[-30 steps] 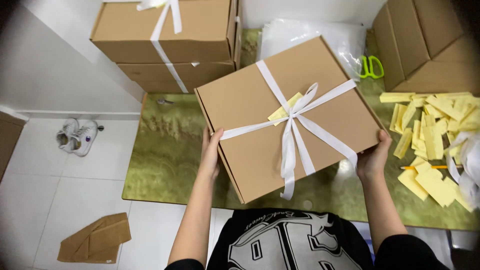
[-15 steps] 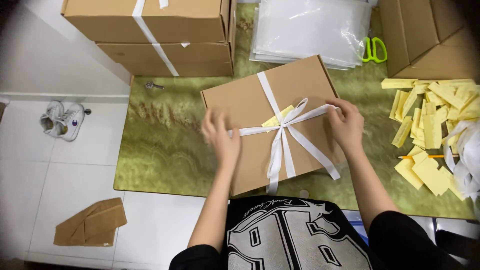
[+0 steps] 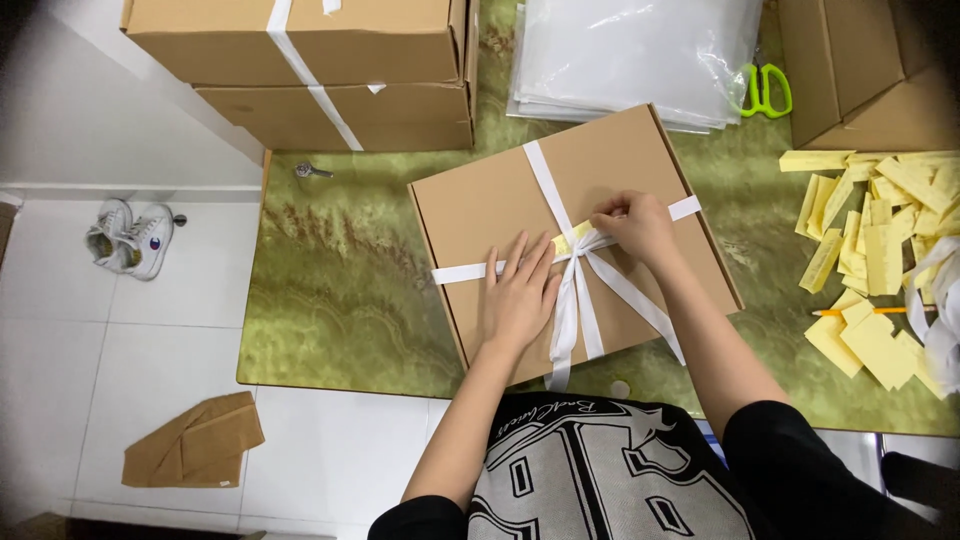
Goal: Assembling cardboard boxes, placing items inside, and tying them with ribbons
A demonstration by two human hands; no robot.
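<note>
**Single head-worn view, looking steeply down**

The only camera is sitting on the person's head and is facing almost straight down over the chest, near the work. It is taking in the green table (image 3: 340,300), its near edge, and the white tiled floor (image 3: 120,330) to the left. No second view is sharing the scene.

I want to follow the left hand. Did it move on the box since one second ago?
Yes. The left hand went from the front left edge of the brown box up onto its lid, and now lies flat beside the white ribbon knot.
</note>
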